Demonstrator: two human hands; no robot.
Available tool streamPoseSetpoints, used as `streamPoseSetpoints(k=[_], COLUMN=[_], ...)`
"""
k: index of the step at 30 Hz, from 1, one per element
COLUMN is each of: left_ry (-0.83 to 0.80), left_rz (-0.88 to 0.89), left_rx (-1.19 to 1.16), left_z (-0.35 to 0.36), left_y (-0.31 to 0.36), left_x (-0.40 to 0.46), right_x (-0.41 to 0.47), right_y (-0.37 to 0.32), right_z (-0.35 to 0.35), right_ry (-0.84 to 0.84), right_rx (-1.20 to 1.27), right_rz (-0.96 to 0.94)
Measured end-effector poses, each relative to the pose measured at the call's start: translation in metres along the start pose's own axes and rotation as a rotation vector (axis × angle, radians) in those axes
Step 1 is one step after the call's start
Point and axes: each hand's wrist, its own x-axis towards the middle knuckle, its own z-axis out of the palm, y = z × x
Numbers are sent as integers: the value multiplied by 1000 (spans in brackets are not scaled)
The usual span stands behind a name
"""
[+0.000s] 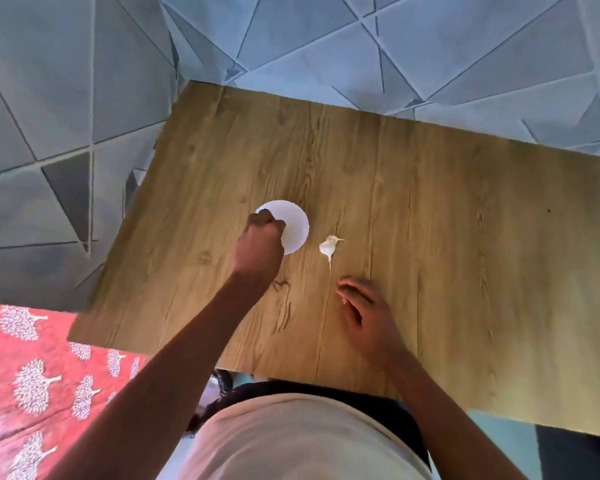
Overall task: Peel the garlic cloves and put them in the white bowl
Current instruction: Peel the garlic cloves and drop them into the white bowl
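Curled tight, my left hand (pixel 260 244) sits over the near-left rim of the bowl (pixel 293 225), fingers bunched down like they're pinching something small, but honestly whatever's in there is hidden by my own knuckles, so I can't say what it holds, if anything. That hand also covers part of the bowl, and the bowl is blown out so white that I can't make out its inside at all.

Right hand (pixel 364 313) is relaxed, fingers loosely bent, resting on the table (pixel 465 237) with nothing in it as far as I can see.

Count-wise: one bowl, and one bit of garlic (pixel 329 247) lying just right of it, not touching, between the bowl and my right hand. It's too small to tell if that's a whole clove or mostly papery skin with a wispy tail.

Table's far-right corner is cut off by the frame, and my own shirt (pixel 291 441) blocks the near edge. Red patterned cloth (pixel 32 375) off to my left.
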Motion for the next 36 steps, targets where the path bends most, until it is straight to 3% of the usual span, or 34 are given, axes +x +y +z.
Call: streamPoseSetpoints(k=[5,8,12,17,25,31,36], left_ry=[214,149,32,86,114,186,219], left_rz=[213,262,72,-62,-91,-41,122], left_rx=[-259,-366,-403,-423,-426,-398,-364], left_z=[3,19,51,67,79,79,72], left_y=[18,45,67,83,99,95,90], left_x=[-26,-44,-45,-36,-41,-43,-50], right_x=[32,73,128,149,139,123,110], right_y=[-20,-22,-7,11,21,23,17], right_z=[-4,-11,-16,-24,-33,-42,-51], right_ry=[241,317,63,-314,-409,-203,-23], right_rx=[111,151,71,-31,-108,37,596], right_rz=[208,241,176,82,156,345,660])
